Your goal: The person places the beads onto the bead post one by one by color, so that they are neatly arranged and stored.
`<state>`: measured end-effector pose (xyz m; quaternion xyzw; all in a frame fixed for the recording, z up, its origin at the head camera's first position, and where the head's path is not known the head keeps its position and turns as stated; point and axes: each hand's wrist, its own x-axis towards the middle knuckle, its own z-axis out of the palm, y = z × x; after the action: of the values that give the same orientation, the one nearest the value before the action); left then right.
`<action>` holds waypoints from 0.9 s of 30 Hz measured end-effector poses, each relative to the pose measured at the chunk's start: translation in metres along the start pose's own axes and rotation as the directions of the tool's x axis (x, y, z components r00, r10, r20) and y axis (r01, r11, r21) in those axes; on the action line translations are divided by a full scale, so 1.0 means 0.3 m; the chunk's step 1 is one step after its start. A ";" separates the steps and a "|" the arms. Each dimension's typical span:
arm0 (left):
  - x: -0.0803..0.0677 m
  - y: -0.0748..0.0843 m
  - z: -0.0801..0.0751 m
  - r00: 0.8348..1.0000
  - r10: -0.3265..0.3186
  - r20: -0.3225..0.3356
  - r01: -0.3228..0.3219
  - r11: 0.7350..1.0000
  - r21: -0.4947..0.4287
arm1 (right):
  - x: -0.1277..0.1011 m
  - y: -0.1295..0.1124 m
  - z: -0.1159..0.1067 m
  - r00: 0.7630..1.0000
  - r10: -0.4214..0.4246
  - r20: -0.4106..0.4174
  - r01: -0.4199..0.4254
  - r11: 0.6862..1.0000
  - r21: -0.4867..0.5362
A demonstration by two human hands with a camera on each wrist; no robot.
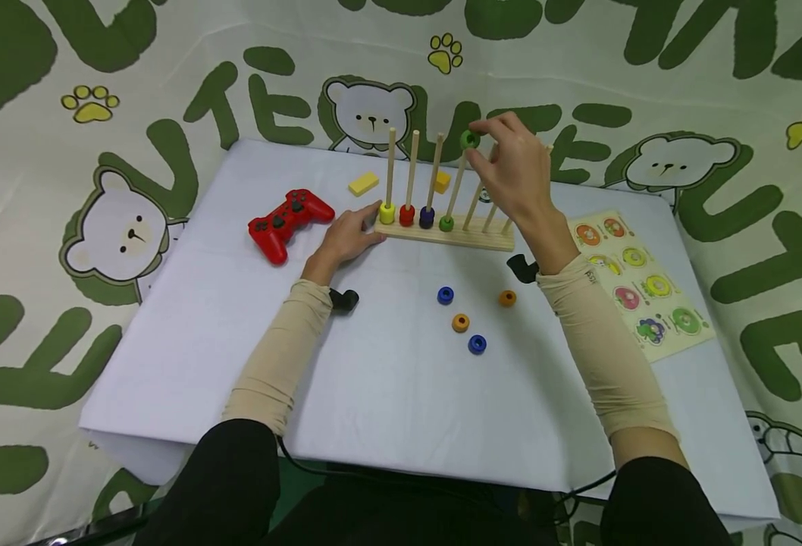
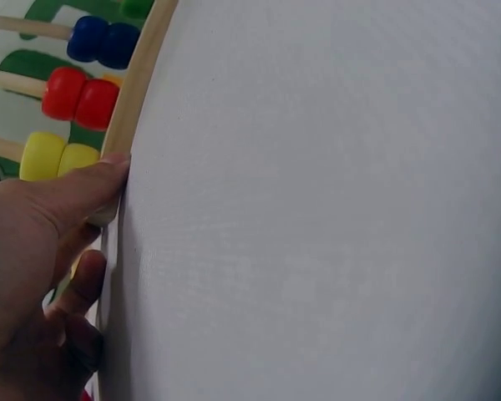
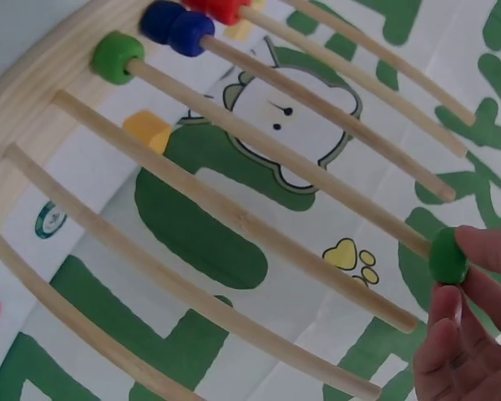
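Note:
A wooden peg stand [image 1: 476, 238] with several upright rods stands toward the back of the table. My left hand [image 1: 348, 236] holds the left end of its base, thumb along the front edge in the left wrist view. Between thumb and fingertips, my right hand [image 1: 520, 171] pinches a green bead [image 3: 447, 256] at the tip of the fourth rod, which appears to enter the bead. One green bead [image 3: 117, 58] sits at that rod's foot. Two yellow beads [image 2: 58, 156], two red beads [image 2: 79, 98] and two dark blue beads [image 2: 103, 42] are stacked on the first three rods.
In front of the stand lie two blue beads [image 1: 477, 345] and two orange beads [image 1: 461, 323]. A red game controller [image 1: 290, 224] is at left, a fruit picture board [image 1: 636, 284] at right. Yellow blocks [image 1: 363, 183] lie behind the stand.

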<state>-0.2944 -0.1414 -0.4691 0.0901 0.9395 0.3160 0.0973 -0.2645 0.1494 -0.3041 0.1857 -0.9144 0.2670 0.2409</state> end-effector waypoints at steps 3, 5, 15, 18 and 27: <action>0.001 0.001 -0.003 1.000 -0.008 0.004 0.008 1.000 0.004 | 0.009 0.001 0.011 1.000 0.013 -0.001 -0.013 1.000 -0.006; 0.001 0.001 -0.003 1.000 -0.014 0.010 0.014 1.000 0.004 | 0.014 0.002 0.016 1.000 0.029 0.009 -0.028 1.000 -0.010; -0.006 0.002 -0.002 1.000 -0.013 0.006 0.013 1.000 -0.017 | 0.020 0.003 0.029 0.990 0.118 0.081 -0.115 0.992 -0.048; -0.007 0.004 -0.001 1.000 -0.009 0.001 0.009 1.000 -0.015 | 0.014 0.005 0.027 0.991 0.112 0.073 -0.109 0.993 -0.040; 0.001 -0.001 0.001 1.000 -0.019 0.005 0.019 1.000 -0.011 | -0.118 0.009 0.004 1.000 0.017 -0.007 -0.016 0.999 0.041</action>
<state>-0.2945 -0.1413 -0.4696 0.0812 0.9383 0.3199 0.1031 -0.2375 0.1582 -0.3250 0.1820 -0.9094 0.2881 0.2382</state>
